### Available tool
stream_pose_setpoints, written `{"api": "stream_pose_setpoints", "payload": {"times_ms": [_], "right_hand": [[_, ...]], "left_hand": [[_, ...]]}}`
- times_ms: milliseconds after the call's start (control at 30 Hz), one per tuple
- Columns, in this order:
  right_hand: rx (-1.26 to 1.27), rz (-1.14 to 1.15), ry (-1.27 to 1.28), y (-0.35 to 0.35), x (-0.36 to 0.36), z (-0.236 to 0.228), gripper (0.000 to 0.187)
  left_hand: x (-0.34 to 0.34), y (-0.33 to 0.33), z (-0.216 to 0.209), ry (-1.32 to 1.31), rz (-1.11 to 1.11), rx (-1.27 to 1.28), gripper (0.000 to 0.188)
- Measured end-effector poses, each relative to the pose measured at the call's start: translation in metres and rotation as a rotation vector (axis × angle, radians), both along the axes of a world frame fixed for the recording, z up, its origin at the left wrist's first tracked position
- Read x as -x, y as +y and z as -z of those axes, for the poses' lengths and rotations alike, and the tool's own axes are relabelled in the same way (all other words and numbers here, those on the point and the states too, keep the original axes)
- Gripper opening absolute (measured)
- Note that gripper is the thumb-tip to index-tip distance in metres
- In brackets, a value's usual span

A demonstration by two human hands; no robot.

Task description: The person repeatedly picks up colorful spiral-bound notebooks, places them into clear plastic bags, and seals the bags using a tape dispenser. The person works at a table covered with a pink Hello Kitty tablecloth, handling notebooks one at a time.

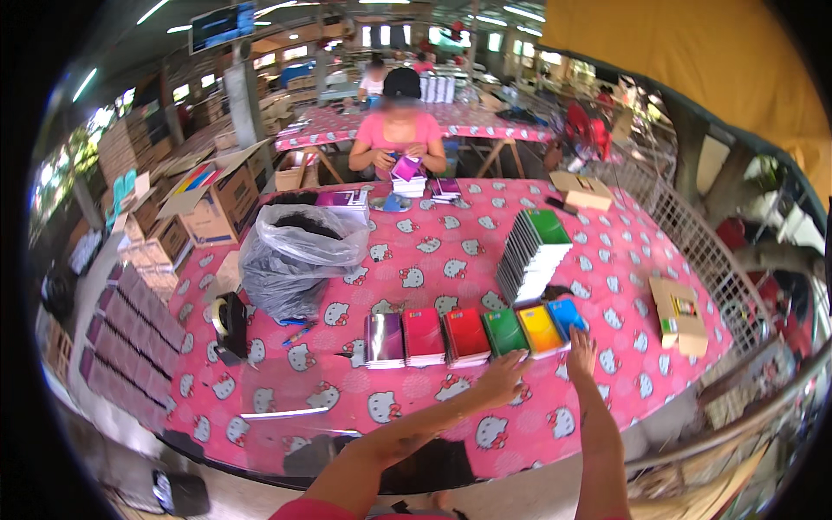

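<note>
A row of small notebook stacks lies across the table, from a purple stack through pink, red, green and yellow to blue. My left hand is at the near edge of the green stack, its fingers stretched forward and apart. At the right end, my right hand has its fingers extended against the near right side of the blue stack. Neither hand visibly grips anything. Behind the row rises a tall, leaning pile of green-covered notebooks.
A grey plastic bag and a tape dispenser occupy the table's left side. Opened cardboard boxes lie at the right and far right. Across the table a person handles purple notebooks. A clear sheet lies near the front edge.
</note>
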State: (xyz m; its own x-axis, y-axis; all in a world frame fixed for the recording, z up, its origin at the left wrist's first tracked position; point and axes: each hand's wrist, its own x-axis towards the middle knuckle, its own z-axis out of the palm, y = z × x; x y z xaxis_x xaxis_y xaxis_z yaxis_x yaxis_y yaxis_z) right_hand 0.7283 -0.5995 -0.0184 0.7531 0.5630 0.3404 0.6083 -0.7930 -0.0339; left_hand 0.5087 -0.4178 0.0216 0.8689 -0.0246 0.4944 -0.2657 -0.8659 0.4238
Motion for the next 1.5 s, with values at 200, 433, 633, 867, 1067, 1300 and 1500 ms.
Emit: {"api": "stream_pose_setpoints", "payload": {"times_ms": [200, 433, 633, 867, 1067, 1300, 1500], "right_hand": [[-0.54, -0.097, -0.103, -0.03, 0.044, -0.038, 0.037], [-0.289, -0.556, 0.256, -0.058, 0.195, -0.005, 0.025], [-0.435, -0.619, 0.708, 0.012, 0.262, 0.016, 0.027], [-0.432, -0.651, 0.241, 0.098, 0.189, -0.045, 0.054], [-0.23, -0.818, -0.076, 0.15, 0.145, -0.028, 0.044], [-0.135, -0.941, 0.243, 0.015, 0.265, -0.031, 0.042], [-0.425, -0.515, 0.53, 0.055, 0.185, 0.004, 0.047]], "left_hand": [[-0.097, -0.004, 0.031, -0.158, -0.137, -0.26, 0.036], [-0.035, 0.0, -0.093, -0.205, -0.087, -0.016, 0.031], [0.086, 0.033, -0.082, 0.367, -0.265, 0.012, 0.022], [0.098, 0.054, -0.001, 0.333, -0.54, 0.189, 0.03], [0.087, 0.121, 0.02, -0.036, -0.665, -0.247, 0.035], [0.169, 0.091, -0.131, 0.255, -0.446, 0.284, 0.031], [0.129, 0.062, -0.093, 1.127, -0.319, 0.635, 0.051]]}}
